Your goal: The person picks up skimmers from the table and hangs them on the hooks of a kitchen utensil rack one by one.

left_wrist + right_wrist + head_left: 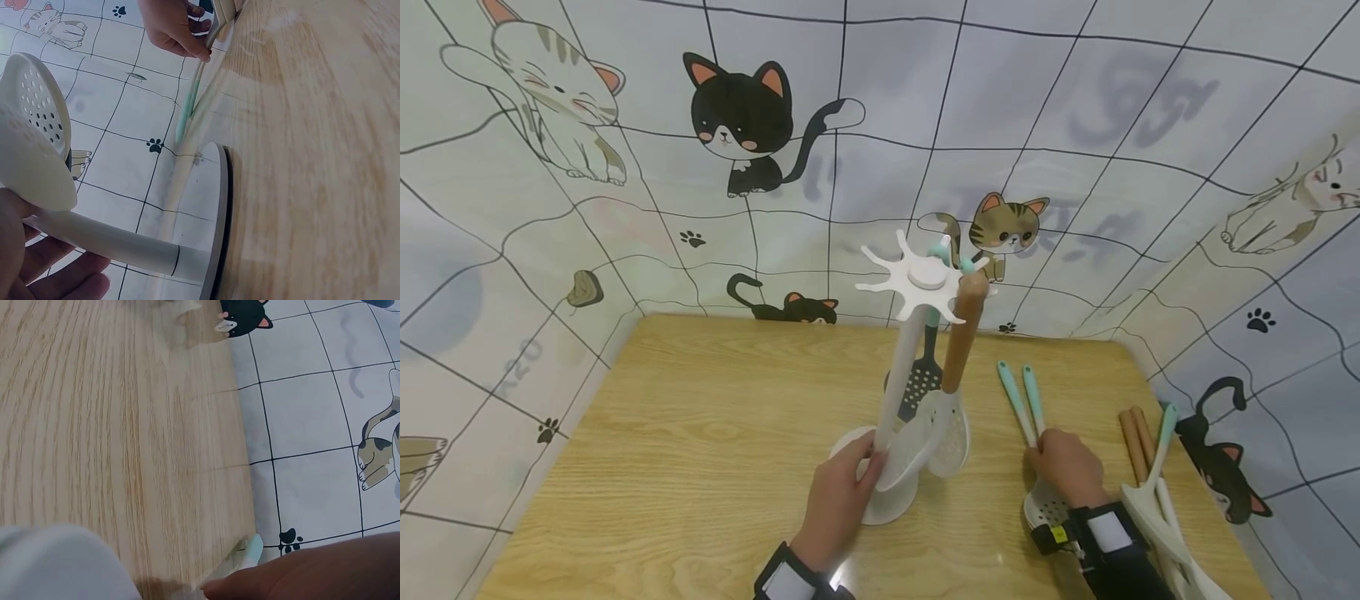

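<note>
A white utensil stand (901,375) has a hooked star-shaped top and a round base. My left hand (842,496) grips its pole low down, beside the hanging utensils. On the stand hang a white ladle with a brown wooden handle (965,333), a dark slotted turner (922,383) and a white perforated spoon (953,446). To the right, my right hand (1067,467) holds a slotted spoon (1045,504) with a mint-green handle, low at the table. A second mint-green handle (1033,396) lies beside it. In the left wrist view, the right hand's fingers (199,47) curl at the handle.
Several more utensils lie at the table's right edge, among them wooden handles (1133,442) and a white utensil with a mint-green tip (1161,450). The wooden table (700,433) meets a cat-patterned cloth backdrop (887,108) at the back and sides.
</note>
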A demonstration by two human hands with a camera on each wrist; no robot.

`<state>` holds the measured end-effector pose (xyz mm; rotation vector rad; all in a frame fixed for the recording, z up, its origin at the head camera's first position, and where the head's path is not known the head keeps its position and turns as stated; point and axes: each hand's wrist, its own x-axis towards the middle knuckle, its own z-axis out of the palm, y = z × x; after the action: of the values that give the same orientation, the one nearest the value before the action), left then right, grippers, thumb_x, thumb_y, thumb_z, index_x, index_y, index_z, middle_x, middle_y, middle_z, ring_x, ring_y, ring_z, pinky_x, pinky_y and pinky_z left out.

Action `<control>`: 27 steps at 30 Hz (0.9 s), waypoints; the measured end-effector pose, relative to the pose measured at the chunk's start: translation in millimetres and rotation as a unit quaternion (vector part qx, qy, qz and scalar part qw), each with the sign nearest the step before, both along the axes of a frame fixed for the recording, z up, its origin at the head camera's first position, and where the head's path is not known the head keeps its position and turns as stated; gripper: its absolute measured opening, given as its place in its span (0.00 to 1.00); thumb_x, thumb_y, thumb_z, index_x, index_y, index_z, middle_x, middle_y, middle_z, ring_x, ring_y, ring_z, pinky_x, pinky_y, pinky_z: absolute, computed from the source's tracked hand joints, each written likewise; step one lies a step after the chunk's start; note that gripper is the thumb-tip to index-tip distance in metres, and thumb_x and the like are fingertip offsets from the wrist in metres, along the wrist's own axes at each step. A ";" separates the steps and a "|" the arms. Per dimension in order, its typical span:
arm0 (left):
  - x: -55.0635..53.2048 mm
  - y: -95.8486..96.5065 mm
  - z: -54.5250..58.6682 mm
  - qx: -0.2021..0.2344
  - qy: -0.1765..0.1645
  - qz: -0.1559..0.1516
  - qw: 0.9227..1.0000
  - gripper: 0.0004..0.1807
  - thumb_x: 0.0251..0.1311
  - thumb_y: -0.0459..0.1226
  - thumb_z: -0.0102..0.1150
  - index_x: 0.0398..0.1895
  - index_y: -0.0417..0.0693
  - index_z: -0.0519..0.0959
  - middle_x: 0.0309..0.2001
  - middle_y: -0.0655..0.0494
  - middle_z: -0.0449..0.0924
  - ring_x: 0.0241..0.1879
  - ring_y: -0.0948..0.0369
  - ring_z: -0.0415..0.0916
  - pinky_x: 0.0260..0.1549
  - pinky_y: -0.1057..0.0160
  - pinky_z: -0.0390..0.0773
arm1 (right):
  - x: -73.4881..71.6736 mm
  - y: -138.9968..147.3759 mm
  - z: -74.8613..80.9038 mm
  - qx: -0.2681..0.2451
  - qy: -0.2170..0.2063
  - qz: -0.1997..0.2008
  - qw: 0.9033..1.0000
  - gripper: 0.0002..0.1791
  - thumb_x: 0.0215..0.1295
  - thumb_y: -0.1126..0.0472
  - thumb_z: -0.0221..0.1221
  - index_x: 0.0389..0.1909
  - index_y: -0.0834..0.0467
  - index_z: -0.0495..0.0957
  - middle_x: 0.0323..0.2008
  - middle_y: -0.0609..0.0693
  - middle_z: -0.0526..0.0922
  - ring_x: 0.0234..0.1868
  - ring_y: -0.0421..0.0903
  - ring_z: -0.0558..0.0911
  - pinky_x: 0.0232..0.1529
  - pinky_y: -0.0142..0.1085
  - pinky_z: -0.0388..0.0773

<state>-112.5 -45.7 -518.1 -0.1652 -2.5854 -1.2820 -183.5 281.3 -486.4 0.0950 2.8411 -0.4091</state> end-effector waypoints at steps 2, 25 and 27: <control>0.1 0.1 -0.3 0.002 0.001 0.000 1.000 0.17 0.67 0.54 0.47 0.53 0.64 0.76 0.45 0.71 0.81 0.46 0.69 0.79 0.41 0.67 0.77 | 0.0 1.2 -0.9 -0.007 -0.004 -0.005 1.000 0.13 0.65 0.55 0.54 0.23 0.58 0.72 0.19 0.49 0.70 0.20 0.45 0.69 0.19 0.36 0.61; -1.4 -1.9 1.5 0.016 -0.017 -0.008 1.000 0.18 0.66 0.55 0.49 0.54 0.66 0.77 0.45 0.73 0.80 0.49 0.68 0.78 0.47 0.64 0.75 | -1.3 7.5 9.9 -0.022 -0.004 0.005 1.000 0.12 0.71 0.56 0.47 0.37 0.62 0.71 0.24 0.50 0.71 0.24 0.46 0.70 0.23 0.37 0.64; -1.7 -1.9 1.9 0.015 -0.014 -0.006 1.000 0.18 0.66 0.55 0.50 0.54 0.65 0.77 0.44 0.73 0.80 0.49 0.68 0.78 0.47 0.64 0.75 | -1.7 7.4 12.8 -0.024 0.004 0.011 1.000 0.12 0.71 0.56 0.48 0.38 0.62 0.71 0.24 0.50 0.72 0.24 0.46 0.70 0.23 0.37 0.63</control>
<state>-114.2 -47.6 -516.1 -0.1597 -2.5911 -1.3358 -185.2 288.7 -473.6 0.0535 2.8365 -0.4736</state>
